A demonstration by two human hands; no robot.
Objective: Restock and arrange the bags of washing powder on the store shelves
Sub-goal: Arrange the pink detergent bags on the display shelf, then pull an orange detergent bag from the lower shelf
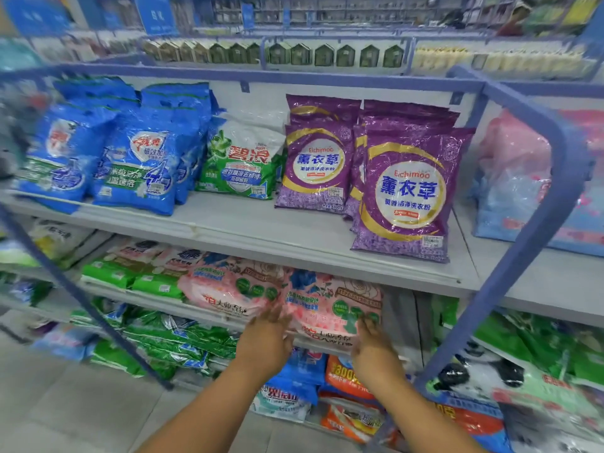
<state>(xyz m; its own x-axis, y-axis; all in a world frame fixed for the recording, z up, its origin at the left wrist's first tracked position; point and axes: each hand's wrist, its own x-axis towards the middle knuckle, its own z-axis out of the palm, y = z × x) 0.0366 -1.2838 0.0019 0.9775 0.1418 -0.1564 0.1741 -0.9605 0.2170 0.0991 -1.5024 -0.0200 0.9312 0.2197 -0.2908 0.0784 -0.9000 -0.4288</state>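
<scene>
Both hands reach to the second shelf [202,310] from below: the left hand [266,341] and the right hand [372,346] have their fingers stretched fairly straight, pressed against the two sides of a pink bag of washing powder [330,305] lying at the shelf's front edge; motion blur hides whether any finger curls round it. Just left of it lies a second pink bag [228,286], then green packs [111,273]. On the shelf above [261,230] stand purple bags [405,194], a green-and-white bag [243,161] and blue bags [140,161].
</scene>
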